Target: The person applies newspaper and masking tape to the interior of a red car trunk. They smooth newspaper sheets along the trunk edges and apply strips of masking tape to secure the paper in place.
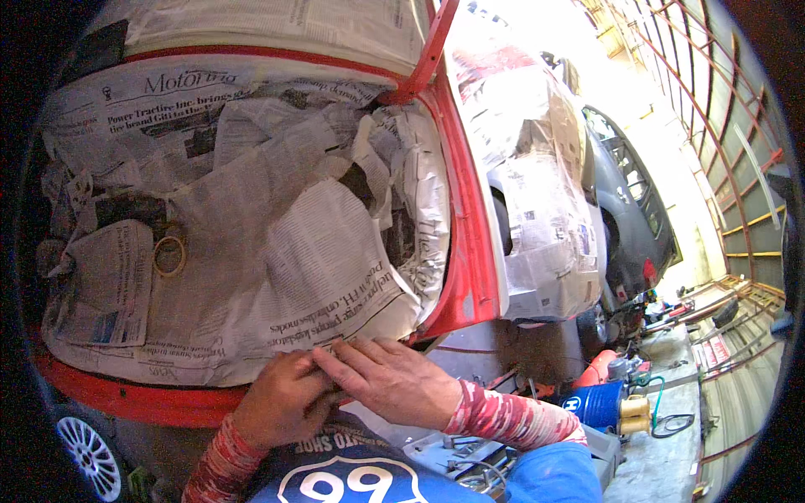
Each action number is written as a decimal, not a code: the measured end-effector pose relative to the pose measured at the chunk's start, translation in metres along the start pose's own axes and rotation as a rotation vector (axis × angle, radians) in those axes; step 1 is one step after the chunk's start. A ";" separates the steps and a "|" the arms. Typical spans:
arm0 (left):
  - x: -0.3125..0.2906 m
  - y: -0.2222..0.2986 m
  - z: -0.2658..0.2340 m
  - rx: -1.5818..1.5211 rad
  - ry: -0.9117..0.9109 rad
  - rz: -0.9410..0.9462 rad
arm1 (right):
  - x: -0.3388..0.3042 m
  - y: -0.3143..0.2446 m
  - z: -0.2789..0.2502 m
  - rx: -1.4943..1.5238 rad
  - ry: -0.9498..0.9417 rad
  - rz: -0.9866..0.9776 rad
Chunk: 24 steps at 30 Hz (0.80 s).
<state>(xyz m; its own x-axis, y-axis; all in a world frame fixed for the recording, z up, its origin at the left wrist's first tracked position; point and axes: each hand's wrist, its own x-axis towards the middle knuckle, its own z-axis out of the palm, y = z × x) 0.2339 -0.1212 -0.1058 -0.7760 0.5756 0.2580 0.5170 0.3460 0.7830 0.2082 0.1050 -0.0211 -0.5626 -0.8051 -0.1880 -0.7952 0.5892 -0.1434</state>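
Observation:
Sheets of newspaper (323, 230) line the open bay of a red car body (470, 277), crumpled toward the back and right. Both my hands meet at the near edge of the paper, over the red rim. My left hand (281, 401) is closed, with its fingers curled inward; what they hold, if anything, is hidden. My right hand (394, 381) lies across the left one's fingertips, its own fingers stretched out and resting along the paper's edge. A roll of masking tape (169, 256) lies on the newspaper at the left, apart from both hands.
A red strut (432, 54) rises at the bay's far right corner. Beyond stand a newspaper-covered vehicle (549, 210) and a dark car (625, 210). A blue drum (597, 404) and assorted tools lie at lower right. A spoked wheel (88, 457) shows at lower left.

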 end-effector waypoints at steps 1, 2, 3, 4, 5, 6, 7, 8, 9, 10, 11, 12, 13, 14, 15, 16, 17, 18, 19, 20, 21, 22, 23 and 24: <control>-0.009 -0.004 0.000 0.024 0.117 0.012 | 0.000 0.000 0.005 0.012 -0.025 -0.023; -0.021 -0.011 -0.002 0.066 0.184 -0.042 | -0.003 0.002 0.004 -0.081 -0.041 -0.069; -0.040 -0.017 -0.004 0.108 0.241 -0.134 | -0.005 0.004 0.004 -0.070 -0.029 -0.094; -0.056 -0.026 -0.006 0.158 0.258 -0.177 | -0.006 0.004 0.004 -0.191 -0.056 -0.084; -0.070 -0.037 -0.008 0.205 0.283 -0.236 | -0.008 0.004 0.000 -0.208 0.001 -0.125; -0.083 -0.049 -0.008 0.240 0.281 -0.281 | -0.008 0.003 0.000 -0.225 -0.016 -0.101; -0.096 -0.057 -0.007 0.262 0.282 -0.321 | -0.008 0.002 -0.002 -0.192 -0.015 -0.097; -0.109 -0.065 -0.005 0.292 0.277 -0.346 | -0.005 0.000 0.000 -0.217 0.013 -0.107; -0.120 -0.070 -0.001 0.309 0.272 -0.368 | -0.003 -0.004 0.000 -0.200 0.006 -0.108; -0.127 -0.075 0.004 0.312 0.258 -0.397 | -0.003 -0.006 0.000 -0.186 -0.001 -0.105; -0.134 -0.081 0.011 0.369 0.276 -0.361 | -0.001 -0.010 0.002 -0.199 0.017 -0.113; -0.128 -0.087 0.020 0.410 0.278 -0.348 | 0.000 -0.002 -0.002 -0.202 0.027 -0.128; -0.130 -0.092 0.027 0.452 0.280 -0.330 | 0.001 -0.003 -0.003 -0.206 0.045 -0.121; -0.131 -0.096 0.034 0.489 0.296 -0.316 | 0.001 -0.002 -0.003 -0.222 0.043 -0.141; -0.131 -0.100 0.040 0.523 0.305 -0.306 | 0.000 -0.002 -0.003 -0.227 0.041 -0.140; -0.132 -0.105 0.046 0.558 0.313 -0.294 | 0.000 -0.001 -0.003 -0.233 0.034 -0.135; -0.132 -0.109 0.050 0.575 0.339 -0.281 | -0.001 -0.001 -0.003 -0.232 0.039 -0.137; -0.133 -0.114 0.052 0.592 0.362 -0.266 | -0.001 -0.001 -0.002 -0.230 0.037 -0.135; -0.133 -0.119 0.054 0.607 0.383 -0.252 | -0.002 -0.001 -0.001 -0.225 0.032 -0.131; -0.133 -0.122 0.056 0.577 0.395 -0.256 | -0.002 -0.001 0.000 -0.225 0.036 -0.118; -0.133 -0.126 0.056 0.548 0.406 -0.260 | -0.002 -0.002 0.001 -0.226 0.040 -0.104; -0.132 -0.128 0.056 0.518 0.417 -0.263 | -0.002 -0.002 0.002 -0.229 0.038 -0.085; -0.131 -0.129 0.055 0.490 0.428 -0.273 | -0.002 -0.003 0.003 -0.225 0.057 -0.085; -0.128 -0.130 0.055 0.463 0.441 -0.285 | -0.002 -0.003 0.003 -0.224 0.071 -0.082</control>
<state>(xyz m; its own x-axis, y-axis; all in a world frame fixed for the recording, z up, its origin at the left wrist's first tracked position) 0.2858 -0.1994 -0.2720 -0.9276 0.0953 0.3612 0.2967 0.7754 0.5574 0.2122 0.1050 -0.0235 -0.5019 -0.8572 -0.1150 -0.8649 0.4977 0.0649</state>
